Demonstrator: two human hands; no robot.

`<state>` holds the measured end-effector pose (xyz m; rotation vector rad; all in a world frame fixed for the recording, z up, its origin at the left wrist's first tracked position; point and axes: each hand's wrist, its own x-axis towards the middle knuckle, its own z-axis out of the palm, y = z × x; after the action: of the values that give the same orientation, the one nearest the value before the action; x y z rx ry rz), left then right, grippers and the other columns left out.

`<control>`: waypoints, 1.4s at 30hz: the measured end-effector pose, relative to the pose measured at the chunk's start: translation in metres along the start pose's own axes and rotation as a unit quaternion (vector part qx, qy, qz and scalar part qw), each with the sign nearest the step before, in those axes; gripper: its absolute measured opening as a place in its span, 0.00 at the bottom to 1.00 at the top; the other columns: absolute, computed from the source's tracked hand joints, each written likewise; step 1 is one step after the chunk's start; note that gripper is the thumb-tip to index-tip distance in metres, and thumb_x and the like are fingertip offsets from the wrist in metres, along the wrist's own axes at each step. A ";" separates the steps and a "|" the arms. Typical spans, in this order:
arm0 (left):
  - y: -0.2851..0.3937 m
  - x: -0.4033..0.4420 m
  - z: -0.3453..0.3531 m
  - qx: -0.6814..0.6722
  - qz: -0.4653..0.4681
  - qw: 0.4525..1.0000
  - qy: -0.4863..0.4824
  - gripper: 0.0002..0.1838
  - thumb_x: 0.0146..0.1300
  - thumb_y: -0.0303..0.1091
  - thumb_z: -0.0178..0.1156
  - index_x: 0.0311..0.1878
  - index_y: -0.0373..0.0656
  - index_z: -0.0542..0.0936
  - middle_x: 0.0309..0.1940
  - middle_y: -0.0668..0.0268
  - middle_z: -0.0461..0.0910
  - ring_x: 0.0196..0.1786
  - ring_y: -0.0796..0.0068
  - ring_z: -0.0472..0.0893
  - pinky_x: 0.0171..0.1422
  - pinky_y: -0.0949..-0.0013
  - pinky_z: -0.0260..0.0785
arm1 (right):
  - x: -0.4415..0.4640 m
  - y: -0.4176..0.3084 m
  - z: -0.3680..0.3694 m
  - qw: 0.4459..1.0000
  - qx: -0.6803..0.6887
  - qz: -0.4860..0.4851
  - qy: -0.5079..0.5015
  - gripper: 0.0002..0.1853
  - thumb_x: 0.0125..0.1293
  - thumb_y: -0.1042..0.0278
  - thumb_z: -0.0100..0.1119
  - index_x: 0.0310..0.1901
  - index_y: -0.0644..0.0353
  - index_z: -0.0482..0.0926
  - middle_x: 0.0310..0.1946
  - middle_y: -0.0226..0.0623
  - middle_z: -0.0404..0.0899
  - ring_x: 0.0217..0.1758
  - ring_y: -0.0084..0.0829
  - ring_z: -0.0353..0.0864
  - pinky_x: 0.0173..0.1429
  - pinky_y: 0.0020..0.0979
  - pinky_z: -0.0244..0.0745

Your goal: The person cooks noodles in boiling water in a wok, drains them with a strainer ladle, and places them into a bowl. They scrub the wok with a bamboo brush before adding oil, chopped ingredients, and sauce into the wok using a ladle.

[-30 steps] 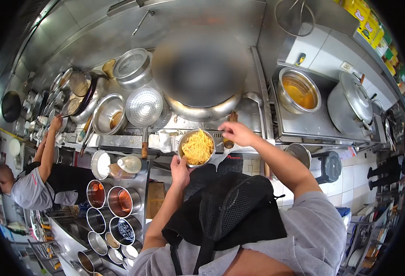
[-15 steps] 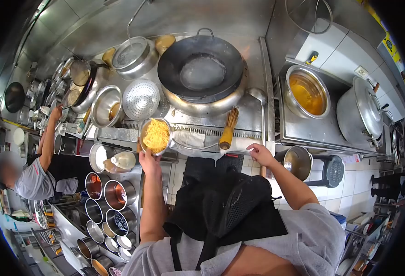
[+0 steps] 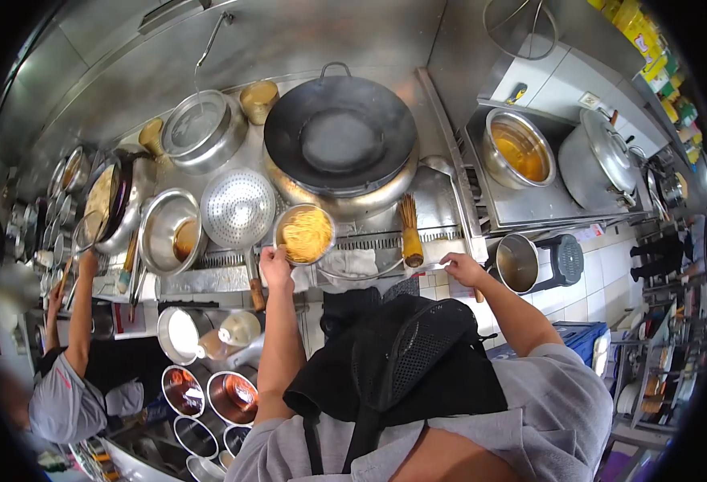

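My left hand grips the near rim of a small metal bowl filled with thin yellow strands, perhaps noodles. The bowl is tilted and hovers by the front edge of a large dark wok, which sits on the stove with a pale, shiny patch at its bottom. My right hand is at the stove's front edge, fingers loosely apart, and nothing shows in it. A bamboo brush with a yellow handle stands between my hands, and a folded white cloth lies near the bowl.
Left of the wok are a perforated strainer, a steel bowl and a lidded pot. A ladle lies right of it. Further right are a pot of amber liquid and a tall pot. A co-worker stands left.
My left hand has brought the bowl right and up, closer to the wok. My right hand stays near the stove edge. The view has shifted, and the co-worker's arm is lower.
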<state>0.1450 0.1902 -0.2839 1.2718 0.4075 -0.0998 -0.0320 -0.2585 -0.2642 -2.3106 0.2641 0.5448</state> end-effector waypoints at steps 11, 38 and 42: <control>-0.002 0.117 -0.062 -0.073 -0.064 0.972 0.215 0.17 0.64 0.26 0.52 0.56 0.38 0.66 0.43 0.57 0.76 0.38 0.65 0.80 0.38 0.60 0.82 | -0.040 0.112 0.031 0.930 -0.112 0.266 0.227 0.43 0.63 0.33 0.54 0.56 0.75 0.64 0.54 0.68 0.74 0.62 0.56 0.75 0.65 0.45 0.69; -0.188 -0.176 -0.187 0.451 -0.226 0.847 -0.171 0.14 0.70 0.31 0.57 0.54 0.35 0.75 0.45 0.59 0.82 0.41 0.64 0.82 0.41 0.61 0.75 | 0.038 -0.123 -0.078 0.912 0.406 0.020 -0.062 0.36 0.64 0.78 0.52 0.71 0.45 0.53 0.25 0.29 0.69 0.16 0.22 0.67 0.17 0.27 0.63; -0.186 -0.208 -0.205 0.407 -0.268 0.869 -0.088 0.14 0.70 0.31 0.57 0.55 0.35 0.75 0.45 0.59 0.82 0.41 0.64 0.82 0.41 0.61 0.75 | 0.039 -0.146 -0.090 0.859 0.487 0.024 -0.153 0.35 0.66 0.78 0.50 0.72 0.44 0.53 0.26 0.29 0.69 0.17 0.21 0.66 0.18 0.27 0.64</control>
<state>-0.1513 0.2966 -0.4274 1.9243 0.5810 -0.9382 0.0798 -0.2193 -0.1339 -1.2146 0.3416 0.6067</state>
